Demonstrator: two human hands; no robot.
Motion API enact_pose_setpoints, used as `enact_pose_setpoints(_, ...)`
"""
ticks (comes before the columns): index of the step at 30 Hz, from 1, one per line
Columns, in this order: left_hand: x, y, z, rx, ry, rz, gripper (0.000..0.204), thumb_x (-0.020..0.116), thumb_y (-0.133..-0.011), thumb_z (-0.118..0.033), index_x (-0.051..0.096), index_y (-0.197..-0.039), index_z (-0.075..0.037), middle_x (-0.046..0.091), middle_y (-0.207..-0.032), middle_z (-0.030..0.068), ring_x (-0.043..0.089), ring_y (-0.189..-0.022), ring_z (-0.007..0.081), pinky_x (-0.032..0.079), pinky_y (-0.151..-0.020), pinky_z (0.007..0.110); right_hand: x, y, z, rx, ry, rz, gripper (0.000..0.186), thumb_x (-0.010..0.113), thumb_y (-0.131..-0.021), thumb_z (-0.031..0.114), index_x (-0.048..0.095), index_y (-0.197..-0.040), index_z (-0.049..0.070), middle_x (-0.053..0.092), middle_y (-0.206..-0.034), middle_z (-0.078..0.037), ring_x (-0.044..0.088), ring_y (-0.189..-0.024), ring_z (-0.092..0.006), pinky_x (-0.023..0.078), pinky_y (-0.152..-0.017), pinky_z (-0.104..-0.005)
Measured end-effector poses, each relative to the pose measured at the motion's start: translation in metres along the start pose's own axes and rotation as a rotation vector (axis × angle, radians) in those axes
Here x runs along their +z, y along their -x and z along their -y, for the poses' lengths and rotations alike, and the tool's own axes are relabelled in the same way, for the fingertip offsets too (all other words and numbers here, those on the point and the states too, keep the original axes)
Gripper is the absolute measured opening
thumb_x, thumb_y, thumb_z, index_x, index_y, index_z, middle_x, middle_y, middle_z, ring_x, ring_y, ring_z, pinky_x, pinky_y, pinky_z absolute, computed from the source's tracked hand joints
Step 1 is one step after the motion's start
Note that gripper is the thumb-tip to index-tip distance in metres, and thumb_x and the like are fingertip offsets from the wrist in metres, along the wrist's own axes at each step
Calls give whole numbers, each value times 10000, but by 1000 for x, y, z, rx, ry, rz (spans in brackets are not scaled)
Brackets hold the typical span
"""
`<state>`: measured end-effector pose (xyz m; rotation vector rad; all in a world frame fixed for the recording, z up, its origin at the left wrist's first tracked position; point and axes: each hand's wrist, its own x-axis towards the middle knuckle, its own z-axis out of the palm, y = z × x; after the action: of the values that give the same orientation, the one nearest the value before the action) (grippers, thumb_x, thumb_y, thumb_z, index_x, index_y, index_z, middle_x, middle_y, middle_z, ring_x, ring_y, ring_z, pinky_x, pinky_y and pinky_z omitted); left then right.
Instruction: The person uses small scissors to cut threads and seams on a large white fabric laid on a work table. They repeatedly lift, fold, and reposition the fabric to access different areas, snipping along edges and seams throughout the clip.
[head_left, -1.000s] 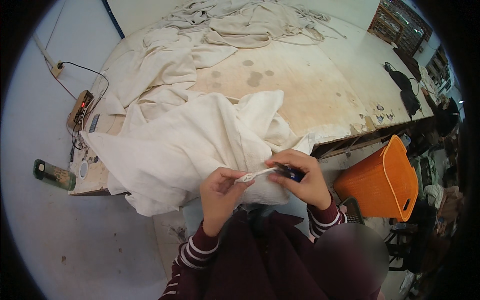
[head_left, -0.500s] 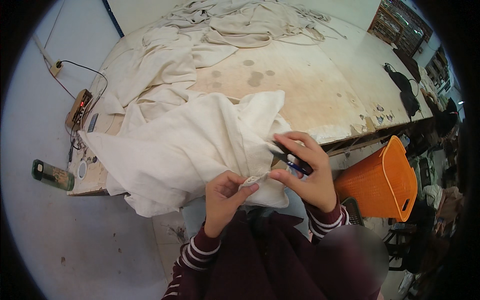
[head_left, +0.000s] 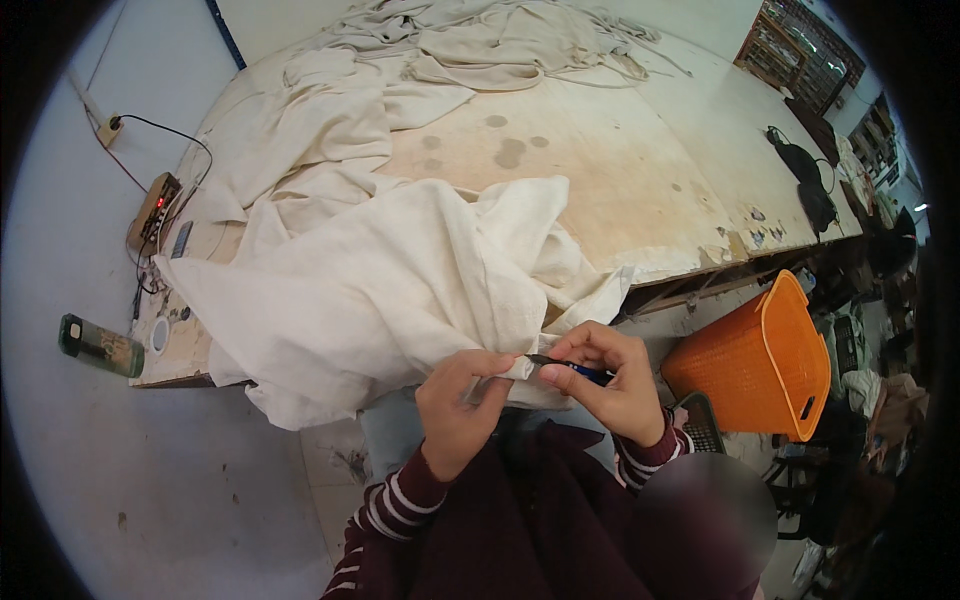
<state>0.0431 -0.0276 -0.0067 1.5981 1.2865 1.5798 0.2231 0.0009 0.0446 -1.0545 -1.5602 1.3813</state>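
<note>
A large cream cloth (head_left: 390,270) is bunched over the near edge of the table and hangs down to my lap. My left hand (head_left: 458,408) is closed, pinching a folded edge of this cloth between thumb and fingers. In my right hand (head_left: 622,388) are small thread snips (head_left: 592,375) with dark blades and a blue part. Their tip points left and meets the pinched fold, close to the left fingertips. My right fingers partly cover the snips, so whether the blades are apart cannot be seen.
More cream cloth (head_left: 480,45) lies heaped at the back of the wooden table (head_left: 640,170). To the left are a power box (head_left: 153,208), a remote (head_left: 182,240) and a green bottle (head_left: 100,346). An orange basket (head_left: 750,360) stands at the right, below a black item (head_left: 805,175) on the table.
My right hand has lowered and turned, bringing the snips from above the cloth to the pinched fold. My left hand has shifted slightly, still holding the edge.
</note>
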Motion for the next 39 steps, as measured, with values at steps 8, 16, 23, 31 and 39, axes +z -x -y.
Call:
enact_pose_setpoints(8, 2, -3, -6, 181, -82, -46, 179, 671, -740, 119, 669, -887, 15, 705, -872, 120, 674, -784, 178, 509, -706, 265, -15, 2, 1, -20, -36, -98, 175, 735, -826, 73, 610, -929, 7, 659, -788, -9, 553, -735, -29, 438, -663, -186)
enact_pose_setpoints(16, 3, -2, -9, 163, -84, -56, 147, 689, -747, 85, 671, -875, 14, 701, -844, 116, 666, -755, 167, 503, -690, 259, -7, 3, -6, -130, 119, -43, 223, 760, -804, 100, 619, -951, 9, 665, -786, -5, 547, -696, -35, 435, -633, -188)
enact_pose_setpoints(23, 1, 1, -13, 99, -78, -29, 182, 705, -749, 79, 660, -909, 3, 690, -840, 97, 663, -767, 174, 504, -691, 276, -2, 4, -7, -194, 83, -139, 247, 769, -790, 102, 642, -973, -4, 676, -760, -26, 573, -723, -44, 439, -639, -195)
enact_pose_setpoints(31, 9, -14, 2, -301, 505, 271, 205, 706, -873, -127, 647, -952, 53, 654, -814, 28, 573, -760, 73, 475, -703, 238, -35, -37, 6, -232, 128, 26, 215, 744, -807, 100, 668, -971, -16, 660, -753, 1, 578, -669, -70, 443, -603, -204)
enact_pose_setpoints(39, -29, -9, 18, -419, 446, 339, 378, 501, -1008, -284, 632, -1028, 71, 633, -890, 3, 520, -809, 63, 440, -723, 228, -72, -88, 15, -134, 39, -253, 191, 697, -865, 180, 669, -915, -3, 644, -732, 0, 563, -671, -58, 418, -619, -185)
